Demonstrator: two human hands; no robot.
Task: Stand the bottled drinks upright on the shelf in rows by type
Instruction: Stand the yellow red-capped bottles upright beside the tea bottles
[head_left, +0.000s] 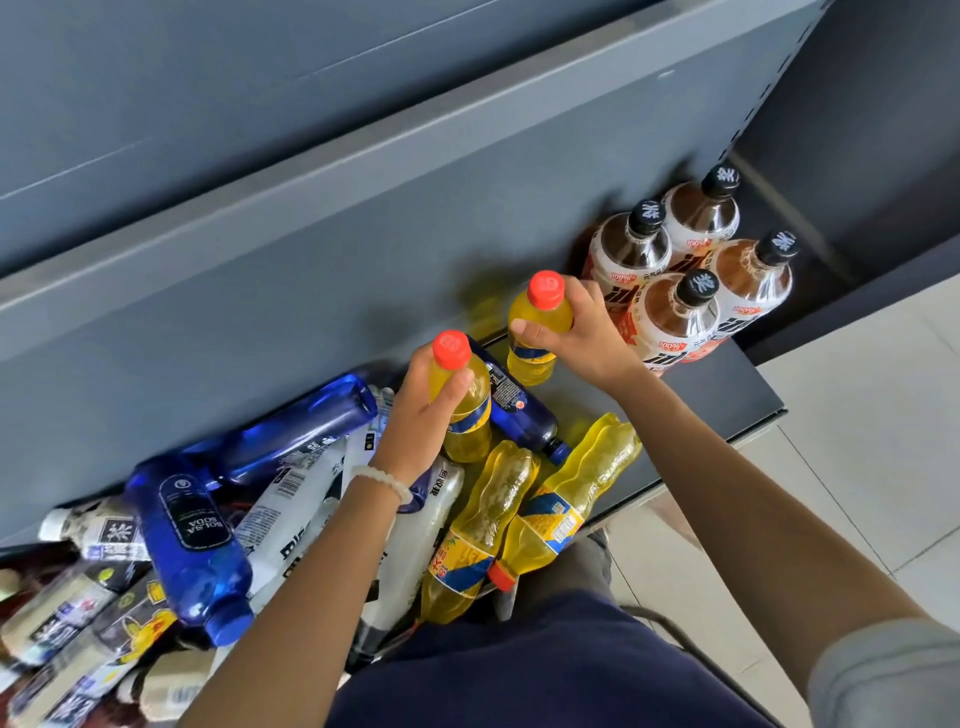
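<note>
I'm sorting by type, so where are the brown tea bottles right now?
In the head view, the four brown tea bottles stand upright together at the right end of the shelf, just right of the yellow bottle in the right hand.

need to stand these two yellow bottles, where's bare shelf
Bare shelf lies left of the four brown black-capped bottles, and behind the pile to the back panel. The front left is crowded with lying bottles.

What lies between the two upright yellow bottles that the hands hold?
In the head view, a dark blue bottle lies on its side between the left one and the right one.
</note>
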